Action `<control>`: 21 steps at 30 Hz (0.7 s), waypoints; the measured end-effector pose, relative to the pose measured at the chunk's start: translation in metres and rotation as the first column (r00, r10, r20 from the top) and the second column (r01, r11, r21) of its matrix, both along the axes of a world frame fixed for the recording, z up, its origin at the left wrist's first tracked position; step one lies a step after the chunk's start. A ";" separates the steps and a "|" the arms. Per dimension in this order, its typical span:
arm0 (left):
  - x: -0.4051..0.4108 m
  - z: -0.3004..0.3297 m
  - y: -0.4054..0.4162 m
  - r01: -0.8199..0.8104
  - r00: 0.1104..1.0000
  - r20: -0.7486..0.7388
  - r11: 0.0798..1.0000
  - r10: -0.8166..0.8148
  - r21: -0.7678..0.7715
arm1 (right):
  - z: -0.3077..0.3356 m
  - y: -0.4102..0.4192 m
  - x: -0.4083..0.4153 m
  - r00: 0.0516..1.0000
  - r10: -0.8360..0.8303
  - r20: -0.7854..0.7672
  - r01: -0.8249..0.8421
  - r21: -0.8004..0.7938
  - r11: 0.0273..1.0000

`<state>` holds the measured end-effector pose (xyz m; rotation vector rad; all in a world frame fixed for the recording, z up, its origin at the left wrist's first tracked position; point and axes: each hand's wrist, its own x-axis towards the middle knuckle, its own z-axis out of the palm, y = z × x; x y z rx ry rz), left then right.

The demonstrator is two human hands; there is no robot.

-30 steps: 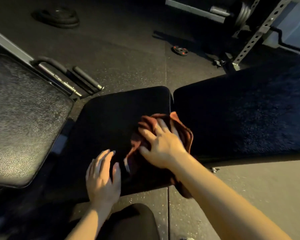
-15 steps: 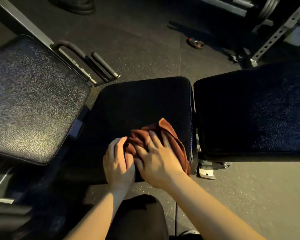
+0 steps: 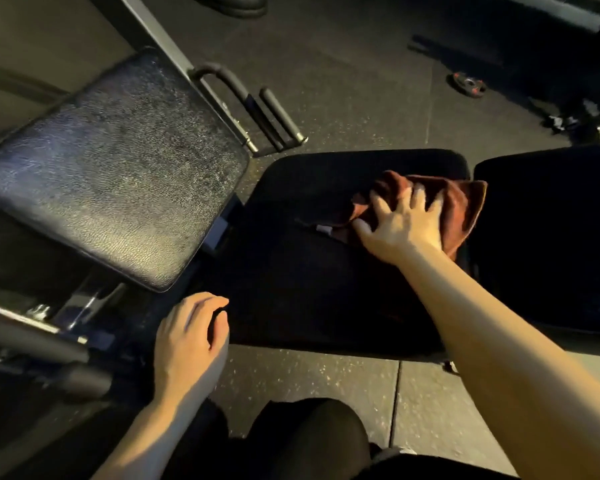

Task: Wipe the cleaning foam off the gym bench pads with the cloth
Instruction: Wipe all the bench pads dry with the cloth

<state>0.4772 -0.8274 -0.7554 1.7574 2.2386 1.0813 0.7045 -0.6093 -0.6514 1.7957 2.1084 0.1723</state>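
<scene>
A black seat pad [image 3: 319,289] lies in the middle, with a second black pad [image 3: 551,237] to its right. My right hand [image 3: 400,226] presses a crumpled rust-red cloth [image 3: 461,206] flat on the far right part of the seat pad, fingers spread over it. My left hand [image 3: 187,337] rests at the seat pad's near left corner with loosely curled fingers and holds nothing. A separate pad [image 3: 118,168] at the left is speckled with whitish foam.
Metal frame bars and padded handles [image 3: 257,109] stand behind the left pad. A small weight plate [image 3: 468,84] lies on the rubber floor at the back right. My knee in dark trousers [image 3: 309,438] is at the bottom.
My right hand has slid the cloth away from me toward the far right of the seat pad. My left hand has left the cloth and drawn back to the near left corner.
</scene>
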 end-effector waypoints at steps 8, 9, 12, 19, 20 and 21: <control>-0.051 -0.003 -0.034 -0.065 0.836 -0.548 0.986 -0.032 -0.156 | -0.076 -0.066 -0.119 0.929 0.314 -0.193 -0.354 -0.225 0.908; -0.062 -0.003 -0.037 -0.102 0.795 -0.606 0.974 -0.043 -0.203 | -0.082 -0.077 -0.128 0.915 0.347 -0.207 -0.392 -0.244 0.887; -0.077 -0.007 -0.041 -0.139 0.715 -0.687 0.937 -0.129 -0.320 | -0.084 -0.101 -0.135 0.865 0.435 -0.249 -0.495 -0.293 0.818; -0.067 0.000 -0.038 -0.037 0.783 -0.556 0.872 -0.278 -0.489 | -0.031 -0.095 -0.050 0.891 0.380 -0.247 -0.411 -0.088 0.907; -0.068 0.000 -0.039 -0.028 0.788 -0.547 0.872 -0.282 -0.489 | -0.021 -0.084 -0.038 0.932 0.305 -0.193 -0.323 -0.068 0.944; -0.069 0.000 -0.039 -0.017 0.791 -0.541 0.873 -0.286 -0.487 | -0.014 -0.072 -0.031 0.965 0.221 -0.142 -0.233 -0.077 0.969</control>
